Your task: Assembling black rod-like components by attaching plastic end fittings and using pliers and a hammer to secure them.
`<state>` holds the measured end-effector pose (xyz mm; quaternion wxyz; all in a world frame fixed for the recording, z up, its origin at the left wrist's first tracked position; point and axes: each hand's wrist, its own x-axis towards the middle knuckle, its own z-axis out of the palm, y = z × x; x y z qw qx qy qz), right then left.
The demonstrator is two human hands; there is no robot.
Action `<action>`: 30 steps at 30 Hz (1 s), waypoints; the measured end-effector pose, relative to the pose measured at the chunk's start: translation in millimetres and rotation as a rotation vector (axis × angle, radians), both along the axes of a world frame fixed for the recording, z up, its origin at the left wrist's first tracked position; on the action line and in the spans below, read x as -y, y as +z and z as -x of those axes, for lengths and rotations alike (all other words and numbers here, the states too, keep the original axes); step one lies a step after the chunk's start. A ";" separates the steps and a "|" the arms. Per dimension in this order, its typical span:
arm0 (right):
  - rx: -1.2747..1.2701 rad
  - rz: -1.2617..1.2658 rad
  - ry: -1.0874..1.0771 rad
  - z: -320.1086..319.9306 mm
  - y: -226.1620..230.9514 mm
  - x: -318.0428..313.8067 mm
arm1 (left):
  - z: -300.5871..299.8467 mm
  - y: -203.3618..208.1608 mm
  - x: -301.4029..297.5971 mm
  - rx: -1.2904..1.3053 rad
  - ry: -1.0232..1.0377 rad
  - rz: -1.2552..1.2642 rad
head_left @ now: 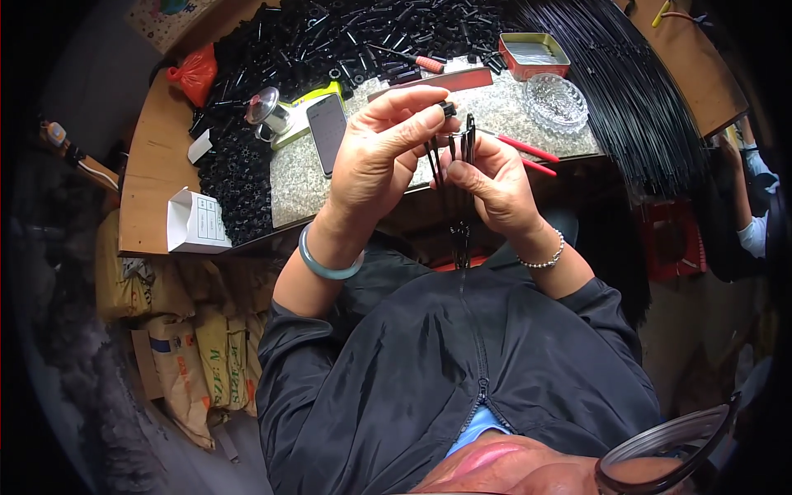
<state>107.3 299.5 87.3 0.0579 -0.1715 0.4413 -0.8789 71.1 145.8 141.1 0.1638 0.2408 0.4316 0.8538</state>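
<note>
Where left fingers [428,117] pinch, a black piece [448,109] protrudes.

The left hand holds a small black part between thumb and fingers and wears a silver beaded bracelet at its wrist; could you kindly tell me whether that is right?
Not quite: the head view shows the left hand wearing a smooth grey-green bangle at its wrist, while holding the small black part between thumb and fingers.

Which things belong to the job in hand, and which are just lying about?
Likely the job:
black piece in left hand
thin black rods in right hand
heaped black parts
bundled black strands

Probably lying about:
phone
red bag
</note>
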 end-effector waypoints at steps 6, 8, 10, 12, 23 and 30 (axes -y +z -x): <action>0.022 -0.025 -0.025 -0.5 1.9 -0.9 | -6.1 1.7 -3.2 0.040 0.036 -0.006; 0.012 -0.014 -0.020 -0.7 0.8 -1.2 | -5.4 1.7 -3.4 -0.002 0.055 0.032; 0.002 -0.002 -0.014 0.6 -2.6 -1.8 | -4.5 0.3 -4.3 -0.035 0.081 0.062; -0.071 -0.009 -0.006 3.0 -7.2 -3.7 | -3.7 -2.2 -4.1 -0.067 0.107 0.091; -0.037 -0.065 -0.070 -5.4 5.1 1.4 | -15.0 0.1 -4.5 -0.202 0.171 0.177; -0.043 -0.127 -0.150 -25.4 0.7 -6.1 | -28.0 -3.0 -8.0 -0.431 0.235 0.186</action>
